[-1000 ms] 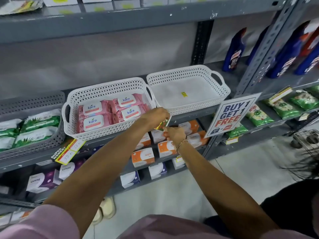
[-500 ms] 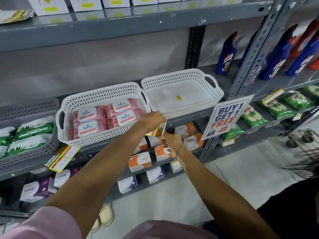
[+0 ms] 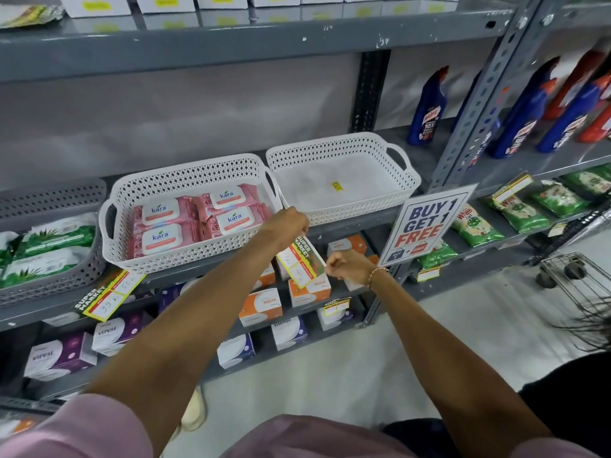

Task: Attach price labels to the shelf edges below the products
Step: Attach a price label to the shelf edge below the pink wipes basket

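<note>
Sign [image 3: 426, 224]: "BUY 1 GET 1 FREE". Pink wipe packs [image 3: 198, 223]: "kara". Price label [image 3: 302, 261] + hanging label [image 3: 107, 294]: "SUPER MARKET". Purple boxes [image 3: 59, 357]: "viresi".

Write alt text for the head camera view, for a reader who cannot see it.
A person's left hand pins the top of a yellow price label to the grey shelf edge beside a white basket of pink wipes, while the right hand pinches its lower corner. Another label hangs further left.

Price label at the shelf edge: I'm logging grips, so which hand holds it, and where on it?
The left hand pinches the price label at its top end against the shelf edge. The right hand is closed beside the lower end; contact unclear.
</note>
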`<state>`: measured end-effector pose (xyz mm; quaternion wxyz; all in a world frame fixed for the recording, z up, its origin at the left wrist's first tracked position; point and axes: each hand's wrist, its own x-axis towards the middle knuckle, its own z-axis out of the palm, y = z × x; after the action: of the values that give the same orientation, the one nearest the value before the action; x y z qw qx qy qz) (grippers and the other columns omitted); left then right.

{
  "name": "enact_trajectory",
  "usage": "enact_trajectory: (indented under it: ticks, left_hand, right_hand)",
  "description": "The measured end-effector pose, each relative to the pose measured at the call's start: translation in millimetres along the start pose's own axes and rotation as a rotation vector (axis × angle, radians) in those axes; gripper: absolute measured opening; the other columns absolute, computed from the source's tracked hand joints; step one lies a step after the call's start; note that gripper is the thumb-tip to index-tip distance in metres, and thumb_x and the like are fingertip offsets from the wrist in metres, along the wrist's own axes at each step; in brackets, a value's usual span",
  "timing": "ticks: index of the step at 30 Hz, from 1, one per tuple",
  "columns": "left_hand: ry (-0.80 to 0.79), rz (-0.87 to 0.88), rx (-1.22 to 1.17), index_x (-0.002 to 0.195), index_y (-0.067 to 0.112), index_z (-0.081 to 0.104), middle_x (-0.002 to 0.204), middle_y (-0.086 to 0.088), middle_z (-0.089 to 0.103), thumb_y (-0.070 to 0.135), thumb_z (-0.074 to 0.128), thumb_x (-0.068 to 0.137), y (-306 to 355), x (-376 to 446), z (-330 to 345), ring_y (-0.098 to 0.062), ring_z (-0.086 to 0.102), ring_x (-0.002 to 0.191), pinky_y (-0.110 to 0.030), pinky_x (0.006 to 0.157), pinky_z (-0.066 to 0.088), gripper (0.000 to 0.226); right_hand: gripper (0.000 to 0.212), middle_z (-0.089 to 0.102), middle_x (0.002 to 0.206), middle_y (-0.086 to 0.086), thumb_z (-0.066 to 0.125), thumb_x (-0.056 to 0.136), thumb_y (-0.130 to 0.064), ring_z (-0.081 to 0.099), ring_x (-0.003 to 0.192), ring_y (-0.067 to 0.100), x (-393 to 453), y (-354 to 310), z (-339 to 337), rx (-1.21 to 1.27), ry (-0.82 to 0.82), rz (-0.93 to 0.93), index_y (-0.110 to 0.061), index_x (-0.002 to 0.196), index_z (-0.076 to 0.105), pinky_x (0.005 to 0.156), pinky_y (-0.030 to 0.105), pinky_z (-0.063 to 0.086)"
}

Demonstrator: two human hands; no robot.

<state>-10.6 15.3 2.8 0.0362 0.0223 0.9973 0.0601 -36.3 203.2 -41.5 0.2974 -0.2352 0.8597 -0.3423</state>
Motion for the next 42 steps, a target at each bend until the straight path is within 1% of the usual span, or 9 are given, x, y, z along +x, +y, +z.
enact_trajectory:
  ticks: [5, 9, 15, 23, 27, 30, 35, 38, 42]
  left_hand:
    - [0.027, -0.036, 0.010, 0.096, 0.007, 0.066, 0.098, -0.016, 0.064, -0.003, 0.054, 0.086, -1, -9, -4, -0.032, 0.064, 0.090, -0.034, 0.072, 0.050, 0.019]
    - [0.090, -0.128, -0.010, 0.105, 0.001, 0.064, 0.101, -0.020, 0.062, -0.010, 0.050, 0.084, 5, -20, -3, -0.036, 0.063, 0.091, -0.044, 0.076, 0.055, 0.027]
    - [0.188, -0.258, -0.175, 0.107, 0.006, 0.066, 0.103, -0.018, 0.067, -0.005, 0.057, 0.085, 4, -38, 3, -0.032, 0.064, 0.097, -0.041, 0.082, 0.055, 0.026]
    - [0.248, -0.315, -0.229, 0.101, 0.013, 0.069, 0.100, -0.014, 0.069, 0.003, 0.060, 0.083, -22, -69, 11, -0.029, 0.063, 0.094, -0.038, 0.081, 0.056, 0.023]
    - [0.256, -0.305, -0.174, 0.096, 0.011, 0.069, 0.097, -0.014, 0.070, 0.002, 0.056, 0.084, -32, -90, 15, -0.030, 0.065, 0.089, -0.041, 0.079, 0.056, 0.021]
    - [0.258, -0.311, -0.158, 0.093, 0.006, 0.069, 0.092, -0.015, 0.071, -0.001, 0.055, 0.085, -44, -109, 21, -0.031, 0.067, 0.085, -0.042, 0.077, 0.057, 0.018]
    - [0.224, -0.394, -0.251, 0.090, 0.003, 0.067, 0.095, -0.016, 0.071, -0.005, 0.051, 0.085, -71, -141, 27, -0.031, 0.066, 0.089, -0.038, 0.081, 0.055, 0.019]
    - [0.215, -0.438, -0.343, 0.085, 0.003, 0.067, 0.099, -0.017, 0.070, -0.011, 0.050, 0.083, -88, -156, 29, -0.029, 0.067, 0.093, -0.037, 0.085, 0.055, 0.022]
    - [0.200, -0.454, -0.363, 0.074, 0.000, 0.061, 0.088, -0.018, 0.070, -0.015, 0.045, 0.080, -100, -166, 28, -0.031, 0.065, 0.086, -0.039, 0.078, 0.055, 0.022]
  right_hand:
    - [0.014, 0.072, 0.095, 0.015, 0.056, 0.084, -0.004, 0.058, 0.084, 0.015, 9, -5, -19, -0.139, 0.118, -0.030, -0.002, 0.086, 0.070, 0.083, 0.030, 0.050]
    - [0.012, 0.073, 0.102, 0.008, 0.064, 0.083, -0.009, 0.058, 0.088, 0.010, 14, -8, -33, -0.154, 0.158, -0.042, -0.008, 0.091, 0.073, 0.080, 0.022, 0.042]
    - [0.009, 0.074, 0.094, 0.010, 0.075, 0.075, -0.006, 0.066, 0.091, 0.016, 18, -17, -35, 0.015, 0.245, -0.057, -0.006, 0.084, 0.075, 0.089, 0.031, 0.053]
    - [0.012, 0.072, 0.100, 0.014, 0.067, 0.081, 0.003, 0.060, 0.089, 0.014, 17, -46, -16, -0.005, 0.237, -0.102, 0.000, 0.092, 0.073, 0.085, 0.026, 0.049]
    - [0.007, 0.072, 0.100, 0.008, 0.072, 0.079, -0.010, 0.064, 0.091, 0.018, 18, -61, 1, -0.119, 0.294, -0.131, -0.015, 0.082, 0.075, 0.092, 0.033, 0.051]
    - [0.017, 0.070, 0.100, 0.002, 0.074, 0.076, -0.016, 0.064, 0.095, 0.021, 20, -74, 20, -0.155, 0.312, -0.110, -0.031, 0.068, 0.070, 0.092, 0.041, 0.052]
    - [0.004, 0.061, 0.094, 0.000, 0.074, 0.077, -0.019, 0.059, 0.096, 0.020, 22, -95, 55, -0.154, 0.271, -0.122, -0.022, 0.079, 0.076, 0.092, 0.041, 0.050]
    - [0.006, 0.070, 0.092, 0.000, 0.074, 0.078, -0.018, 0.064, 0.090, 0.017, 26, -105, 70, -0.195, 0.233, -0.166, -0.018, 0.082, 0.078, 0.090, 0.040, 0.053]
    - [0.010, 0.069, 0.098, 0.005, 0.071, 0.081, -0.018, 0.063, 0.093, 0.022, 27, -114, 83, -0.248, 0.206, -0.198, -0.014, 0.087, 0.077, 0.088, 0.041, 0.053]
